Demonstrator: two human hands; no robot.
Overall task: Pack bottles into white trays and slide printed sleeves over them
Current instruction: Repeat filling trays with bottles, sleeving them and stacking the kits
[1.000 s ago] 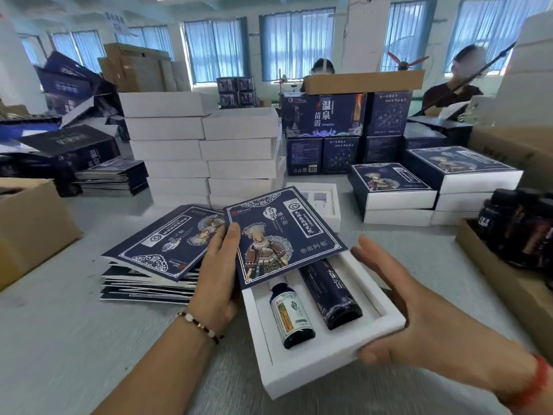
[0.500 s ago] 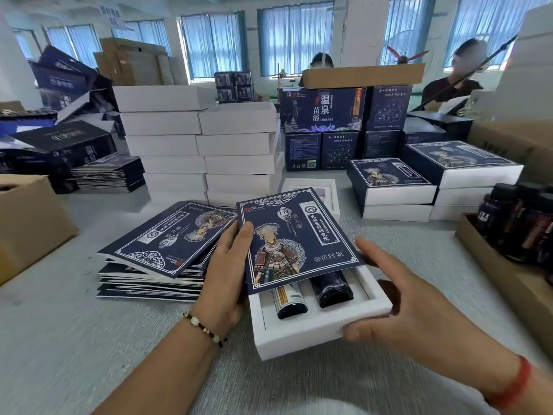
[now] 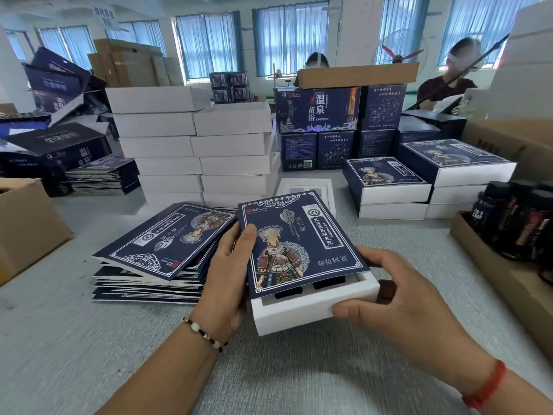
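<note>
The grey bench (image 3: 59, 339) carries two tall stacks of white boxes (image 3: 191, 145) at the back and a pile of flat printed sleeves (image 3: 155, 253) at the left. In the front middle lies the white tray (image 3: 311, 307), almost fully covered by a dark blue printed sleeve (image 3: 299, 244); only the ends of two dark bottles (image 3: 329, 282) show. The left hand (image 3: 227, 280) holds the sleeve's left edge in its grip. The right hand (image 3: 398, 301) holds the tray's near right corner, thumb on the front wall.
</note>
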